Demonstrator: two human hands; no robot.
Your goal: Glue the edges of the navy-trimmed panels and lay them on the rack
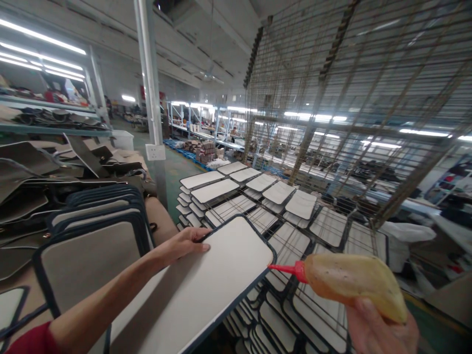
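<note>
I have the left hand (191, 242) pinching a white rectangular panel (217, 280) with dark-blue edging, near centre; the right hand (381, 324) grips a translucent amber squeeze bottle (350, 280), fingers mostly hidden. I'd steady the panel, squeezing lightly, the pointed red nozzle (285, 269) kept at its right edge.

left hand (190, 246) — pale panel (206, 285) (dark-edged) | right hand (383, 324) — yellowish bottle (354, 280) | red nozzle (300, 271) at panel's edge
</note>
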